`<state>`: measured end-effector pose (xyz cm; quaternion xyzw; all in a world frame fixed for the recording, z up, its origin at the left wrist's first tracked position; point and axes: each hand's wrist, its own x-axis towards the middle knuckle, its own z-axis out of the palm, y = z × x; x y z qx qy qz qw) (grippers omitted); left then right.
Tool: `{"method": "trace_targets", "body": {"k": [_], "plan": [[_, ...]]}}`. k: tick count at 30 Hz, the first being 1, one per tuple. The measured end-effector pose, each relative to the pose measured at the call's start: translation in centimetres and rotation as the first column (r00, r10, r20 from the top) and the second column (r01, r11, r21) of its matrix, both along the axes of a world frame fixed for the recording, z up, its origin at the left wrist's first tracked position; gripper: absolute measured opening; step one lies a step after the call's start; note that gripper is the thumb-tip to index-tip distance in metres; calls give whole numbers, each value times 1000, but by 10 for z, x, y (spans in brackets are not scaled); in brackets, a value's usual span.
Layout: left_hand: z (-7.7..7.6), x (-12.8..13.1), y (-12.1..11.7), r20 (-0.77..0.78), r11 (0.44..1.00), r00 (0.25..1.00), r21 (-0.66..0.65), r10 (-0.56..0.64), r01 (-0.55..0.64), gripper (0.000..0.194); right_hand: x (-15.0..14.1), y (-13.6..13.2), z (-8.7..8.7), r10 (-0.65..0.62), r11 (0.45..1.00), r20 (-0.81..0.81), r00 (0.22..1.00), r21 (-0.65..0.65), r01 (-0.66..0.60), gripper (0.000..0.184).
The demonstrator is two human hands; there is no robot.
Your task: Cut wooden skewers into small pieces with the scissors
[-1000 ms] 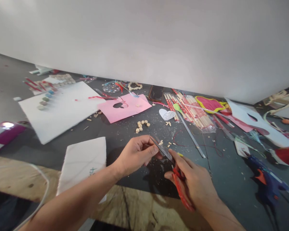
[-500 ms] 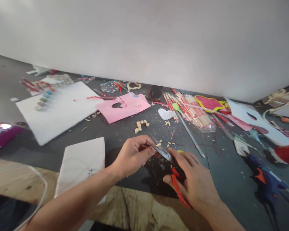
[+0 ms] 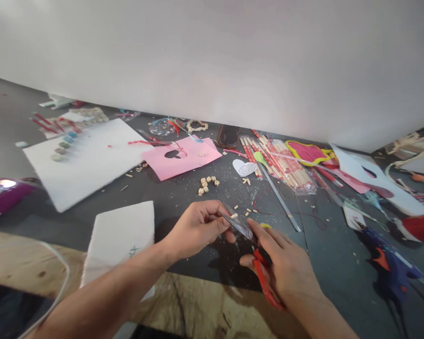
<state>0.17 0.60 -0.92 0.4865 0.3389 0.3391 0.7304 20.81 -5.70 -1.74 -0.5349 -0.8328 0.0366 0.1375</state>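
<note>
My right hand (image 3: 286, 263) is wrapped round the red handles of scissors (image 3: 264, 280), the blades pointing up and left. With thumb and fingertips together, my left hand (image 3: 201, 228) pinches at the blade tips. A short pale wooden stick (image 3: 234, 215) shows between the blades there, its other end hidden by my fingers. Small cut stick pieces (image 3: 248, 212) lie on the dark table just beyond. Farther off, small pale clusters of pieces (image 3: 205, 184) form an arc beside a white paper heart (image 3: 243, 167).
Pink paper (image 3: 180, 160) with a cut-out lies behind, near packaged chopsticks (image 3: 286, 165) and a phone (image 3: 228, 136). White boards (image 3: 92, 165) are on the left. A blue glue gun (image 3: 390, 259) rests at right. A long metal rod (image 3: 279, 197) lies near my right hand.
Both hands have shifted very slightly, down and to the right, with the scissors and stick. The red handles sit a little lower. Things on the table have stayed put.
</note>
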Motion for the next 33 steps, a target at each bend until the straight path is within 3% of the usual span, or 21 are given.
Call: {"method": "trace_targets", "body": {"k": [8,21,33], "plan": [[0,2,-2,29,999,999,-36,-16,17,22,-3,-5,3,-13,999,3,1000,41,12,45],[-6,4,0,-110,975,986,198,125,-101,12,-3,0,1,-72,997,17,997,-17,72,47],[2,2,-1,-121,987,992,158,44,-25,15,-2,1,4,-48,998,31,998,-41,49,57]]}}
